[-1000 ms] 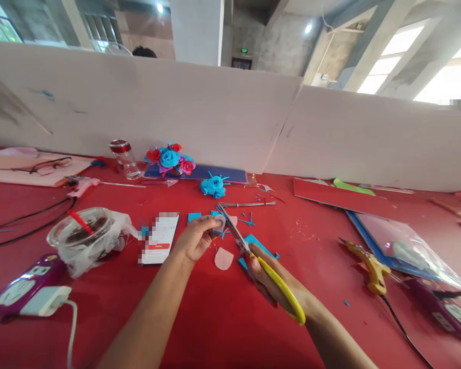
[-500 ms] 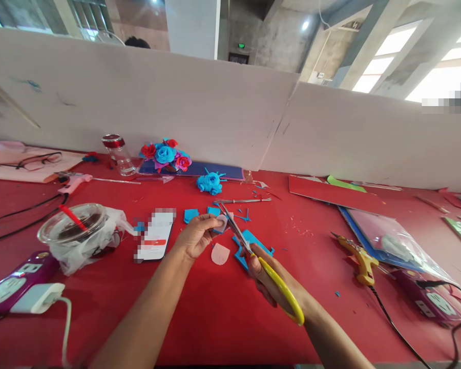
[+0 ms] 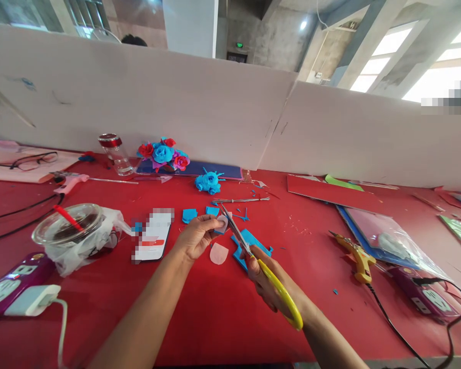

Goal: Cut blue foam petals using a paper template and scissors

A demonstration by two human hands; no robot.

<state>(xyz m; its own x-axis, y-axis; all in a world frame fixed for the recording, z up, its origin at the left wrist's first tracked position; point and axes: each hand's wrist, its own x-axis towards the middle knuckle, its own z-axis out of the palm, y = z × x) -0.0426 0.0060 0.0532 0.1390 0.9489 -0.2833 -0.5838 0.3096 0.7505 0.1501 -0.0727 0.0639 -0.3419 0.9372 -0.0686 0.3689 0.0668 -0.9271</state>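
Between the thumb and fingers of my left hand (image 3: 198, 237) is a small pale pink paper piece (image 3: 223, 223) with a rounded edge. My right hand (image 3: 267, 277) is closed around yellow-handled scissors (image 3: 278, 287), whose blades point up and left at that piece's edge. Below my left fingers, a loose pink paper petal (image 3: 218, 253) lies flat on the red table (image 3: 215, 318). Blue crepe paper (image 3: 249, 246) lies partly under the scissors and my right hand. Two small blue pieces, one of them a folded stack (image 3: 189, 216), rest behind my left hand.
Behind lie blue paper flowers (image 3: 209, 182), a wire bundle (image 3: 242, 199) and a flower bouquet (image 3: 163, 154). A phone (image 3: 153, 238) and a bagged drink cup (image 3: 71, 225) stand left. A yellow glue gun (image 3: 359, 259) and a power strip (image 3: 424, 294) are right.
The whole view has shifted slightly, moving the table things a little left. Both hands keep almost the same pose, with the scissors still at the pink paper piece.
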